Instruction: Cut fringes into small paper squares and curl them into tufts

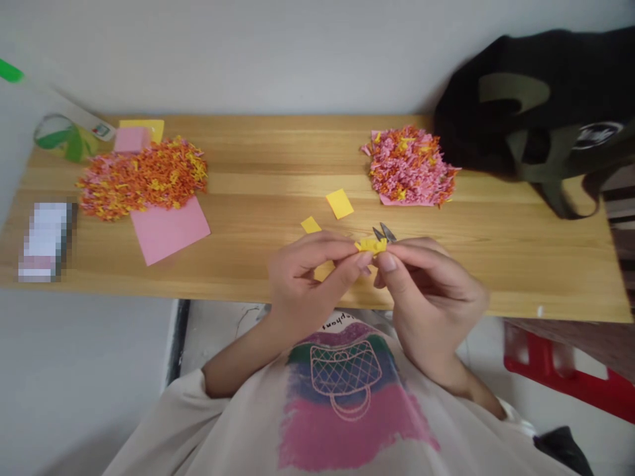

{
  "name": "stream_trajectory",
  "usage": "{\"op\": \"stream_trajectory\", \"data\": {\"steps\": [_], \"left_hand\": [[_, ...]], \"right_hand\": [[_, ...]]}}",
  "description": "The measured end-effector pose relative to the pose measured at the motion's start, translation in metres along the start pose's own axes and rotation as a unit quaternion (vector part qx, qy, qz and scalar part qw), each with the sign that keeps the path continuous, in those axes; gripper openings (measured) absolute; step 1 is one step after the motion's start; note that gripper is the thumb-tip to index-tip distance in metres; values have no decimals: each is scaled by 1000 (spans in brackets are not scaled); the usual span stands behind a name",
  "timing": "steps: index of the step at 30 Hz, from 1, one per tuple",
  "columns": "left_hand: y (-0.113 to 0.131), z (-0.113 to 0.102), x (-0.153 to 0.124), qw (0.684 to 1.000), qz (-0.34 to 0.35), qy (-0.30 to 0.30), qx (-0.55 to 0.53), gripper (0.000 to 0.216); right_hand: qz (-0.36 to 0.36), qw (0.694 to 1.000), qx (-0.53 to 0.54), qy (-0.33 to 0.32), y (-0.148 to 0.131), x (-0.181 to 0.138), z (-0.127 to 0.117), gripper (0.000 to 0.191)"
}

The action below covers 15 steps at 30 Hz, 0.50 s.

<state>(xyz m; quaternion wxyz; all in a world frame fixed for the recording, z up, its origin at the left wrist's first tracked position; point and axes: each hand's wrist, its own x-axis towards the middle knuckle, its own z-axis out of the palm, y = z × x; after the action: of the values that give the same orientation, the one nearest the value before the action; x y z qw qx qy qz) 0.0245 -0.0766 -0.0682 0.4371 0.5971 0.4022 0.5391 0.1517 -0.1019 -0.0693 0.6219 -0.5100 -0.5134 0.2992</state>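
My left hand (310,277) and my right hand (429,291) meet over the front edge of a wooden table (278,165). Both pinch a small folded yellow paper piece (371,245) between thumb and fingers. My right hand also holds small metal scissors (383,232), whose tips stick out behind the paper. Two loose yellow paper scraps (340,203) (311,225) lie just beyond my hands, and another shows under my left hand.
A heap of orange, pink and yellow paper shreds (141,177) lies at the left with a pink sheet (170,229). A second heap (407,165) sits at the right. A black bag (536,112) fills the far right corner. A green-printed bottle (67,135) lies at the far left.
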Motion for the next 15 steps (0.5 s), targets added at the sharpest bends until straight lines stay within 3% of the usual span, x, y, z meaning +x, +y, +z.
{"op": "stream_trajectory", "data": {"steps": [8,15], "left_hand": [[2,-2,1,1000,-13,12,0,7],[0,-1,1,998,-9,20,-64,9]], "right_hand": [[-30,999,1,-14,-1,-1,-1,21],[-32,999,-6,-31,-3,-4,-2,21]]}}
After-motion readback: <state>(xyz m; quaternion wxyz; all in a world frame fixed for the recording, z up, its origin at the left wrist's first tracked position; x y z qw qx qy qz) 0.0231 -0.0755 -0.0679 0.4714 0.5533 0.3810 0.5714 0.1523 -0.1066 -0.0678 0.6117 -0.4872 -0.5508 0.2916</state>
